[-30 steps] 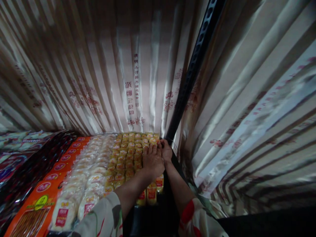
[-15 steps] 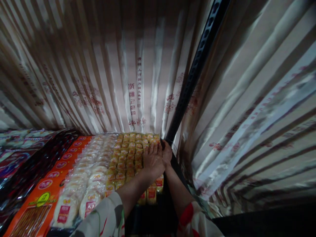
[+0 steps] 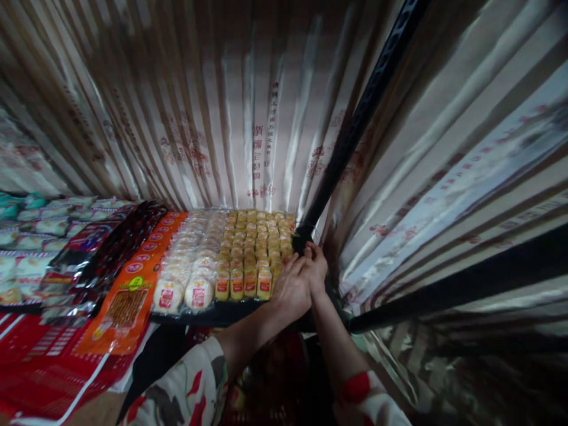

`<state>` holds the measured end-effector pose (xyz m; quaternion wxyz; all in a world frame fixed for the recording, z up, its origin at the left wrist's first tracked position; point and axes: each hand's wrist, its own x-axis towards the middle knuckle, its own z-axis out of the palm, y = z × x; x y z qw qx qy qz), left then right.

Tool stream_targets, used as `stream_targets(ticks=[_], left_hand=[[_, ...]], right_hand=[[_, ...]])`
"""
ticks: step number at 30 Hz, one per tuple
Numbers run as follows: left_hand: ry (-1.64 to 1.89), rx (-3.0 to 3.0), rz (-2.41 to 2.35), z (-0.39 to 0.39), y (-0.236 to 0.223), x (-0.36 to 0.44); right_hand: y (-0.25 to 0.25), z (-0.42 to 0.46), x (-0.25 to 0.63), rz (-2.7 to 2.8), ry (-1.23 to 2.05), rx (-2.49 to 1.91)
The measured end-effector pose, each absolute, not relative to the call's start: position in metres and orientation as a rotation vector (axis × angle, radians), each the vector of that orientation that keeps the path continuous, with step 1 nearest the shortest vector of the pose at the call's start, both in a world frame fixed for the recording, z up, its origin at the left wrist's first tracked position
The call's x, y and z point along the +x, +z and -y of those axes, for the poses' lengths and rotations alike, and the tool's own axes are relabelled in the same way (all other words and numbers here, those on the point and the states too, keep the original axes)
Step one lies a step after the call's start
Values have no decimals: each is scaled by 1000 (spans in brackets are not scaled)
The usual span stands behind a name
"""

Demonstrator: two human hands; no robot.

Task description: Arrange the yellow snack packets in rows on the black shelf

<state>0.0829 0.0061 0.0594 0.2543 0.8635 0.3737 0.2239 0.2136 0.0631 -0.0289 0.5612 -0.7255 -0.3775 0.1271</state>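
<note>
Both of my hands meet at the foot of a black perforated metal post (image 3: pixel 360 121), at the right end of a shelf of packaged snacks. My left hand (image 3: pixel 293 287) lies with its fingers together, reaching toward the post's base. My right hand (image 3: pixel 316 264) is curled beside it, fingertips pinched at the post; what they grip is too small to make out. Yellow-wrapped small cakes (image 3: pixel 255 242) fill the shelf just left of my hands.
Pale round pastries in clear wrappers (image 3: pixel 190 266) lie left of the yellow cakes, then orange packets (image 3: pixel 133 284), dark packets (image 3: pixel 100 248) and green-white ones (image 3: pixel 31 225). A shiny beige printed curtain (image 3: pixel 248 118) hangs behind and to the right. Red packaging (image 3: pixel 39 355) lies lower left.
The view has pulled back and dropped, so the shelf's front edge and more packets at the left show. My left hand slid off the yellow cakes toward the post.
</note>
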Motion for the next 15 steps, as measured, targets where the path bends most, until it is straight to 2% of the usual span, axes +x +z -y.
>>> stream_targets(ticks=[8,15], left_hand=[[681,2376,-1120,34,33,45],[334,2465,-976,42,20,37]], right_hand=[[-11,-78,199,757,361,-1897],[-4,-84,200,599,369,-2005]])
